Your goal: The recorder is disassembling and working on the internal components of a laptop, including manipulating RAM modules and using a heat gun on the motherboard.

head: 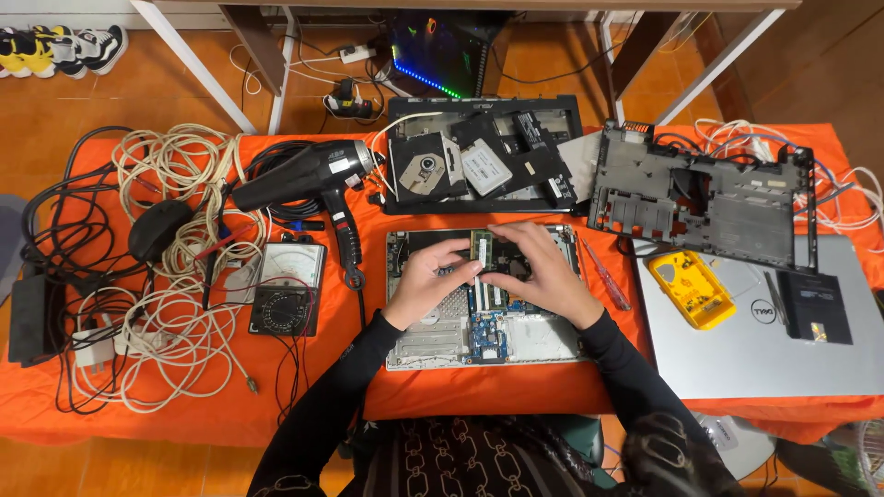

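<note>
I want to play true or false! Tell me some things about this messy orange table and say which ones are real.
1. Both hands, the left hand and the right hand, are over the opened laptop base. True.
2. The fingers pinch a small green memory stick. True.
3. The black heat gun lies to the right of the hands. False: it lies to their left, beside the white cables.
4. The yellow meter rests on a closed silver laptop. True.
5. The tablecloth is blue. False: it is orange.
6. The red screwdriver is held in the left hand. False: it lies on the cloth, right of the laptop base.
</note>
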